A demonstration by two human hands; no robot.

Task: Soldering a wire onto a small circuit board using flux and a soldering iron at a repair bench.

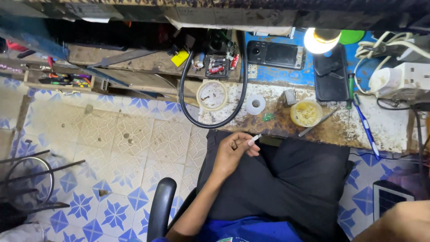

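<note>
1. my left hand (pixel 233 152) hangs over my lap, fingers curled, pinching a small white stick (pixel 255 138) between thumb and forefinger; what kind of stick it is i can't tell.
2. the stick's long axis runs up and to the right, its free tip aimed at the table (pixel 394 127) edge just beyond it.
3. my right hand isn't showing; only a bare bit of arm (pixel 398 222) sits at the bottom right corner, so i cannot tell how it's held. the left is plainly the nearer one.
4. straight ahead of the tip on the table: a tiny green board (pixel 268 117), a white tape roll (pixel 255 104), and a yellow tub (pixel 306 113) to the right.
5. further left a bigger tape ring (pixel 212 95), looped round by a black cable (pixel 215 80).
6. the table top is stained and cluttered; a lamp (pixel 320 40) glares at the back beside a dark phone (pixel 331 74).
7. blue patterned floor tiles (pixel 112 148) to my left, chair arm (pixel 161 206) by my elbow.
</note>
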